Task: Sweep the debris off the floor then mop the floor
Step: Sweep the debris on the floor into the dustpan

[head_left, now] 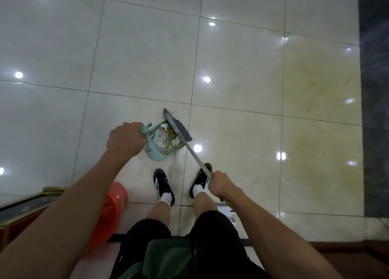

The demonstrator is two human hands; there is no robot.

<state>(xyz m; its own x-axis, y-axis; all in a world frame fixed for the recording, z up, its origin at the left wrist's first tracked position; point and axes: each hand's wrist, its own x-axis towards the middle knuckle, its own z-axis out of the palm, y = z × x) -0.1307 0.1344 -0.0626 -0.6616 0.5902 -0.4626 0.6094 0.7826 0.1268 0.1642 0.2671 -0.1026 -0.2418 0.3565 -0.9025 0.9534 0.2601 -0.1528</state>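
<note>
Head camera, looking down: a person in black shorts and black-and-white shoes [162, 181] stands on a glossy tiled floor [136, 57], sweeping litter into a pale teal dustpan [161, 147]. The left hand [124, 140] is curled tight around the top of the dustpan's upright handle, holding the pan just ahead of the feet with its mouth facing the broom. The right hand [221, 186] is closed around the broom's slim grey handle [196, 158], which slants up and left to the broom head [176, 125], a teal block with dark grey bristles pressed against the open edge of the pan. Inside the pan lies the debris [166, 137]: crumpled clear plastic, white paper scraps and small yellow bits. A yellowish stain [311, 85] spreads over the tiles to the right, near a dark stone border [374, 89]. An orange-red bucket [109, 211] sits behind the left forearm, beside a gold-edged frame [27, 203] at lower left.
</note>
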